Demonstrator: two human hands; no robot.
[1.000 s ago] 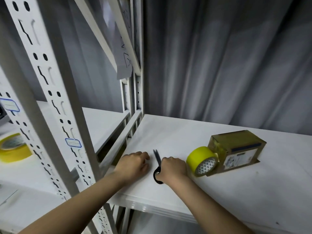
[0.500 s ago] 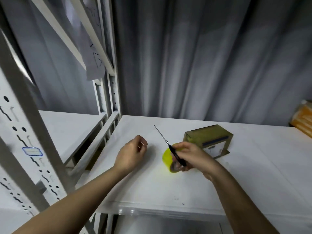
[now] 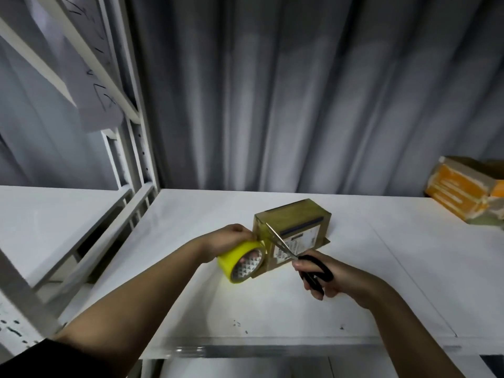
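Observation:
A roll of yellow tape (image 3: 240, 264) stands on edge on the white shelf (image 3: 272, 309), against the left end of a small brown cardboard box (image 3: 294, 227) with a white label. My left hand (image 3: 229, 241) grips the top of the roll. My right hand (image 3: 324, 274) holds black-handled scissors (image 3: 297, 253) by the loops. The blades are together and point up and left across the front of the box.
A white metal rack upright (image 3: 136, 148) stands at the left, with another white shelf (image 3: 46, 214) beyond it. A paper sheet (image 3: 92, 91) hangs from the rack. An orange and brown carton (image 3: 463, 192) sits at the far right. Grey curtain hangs behind.
My right hand lifted the scissors off the shelf and carried them right, in front of the box. My left hand moved from the shelf surface onto the tape roll.

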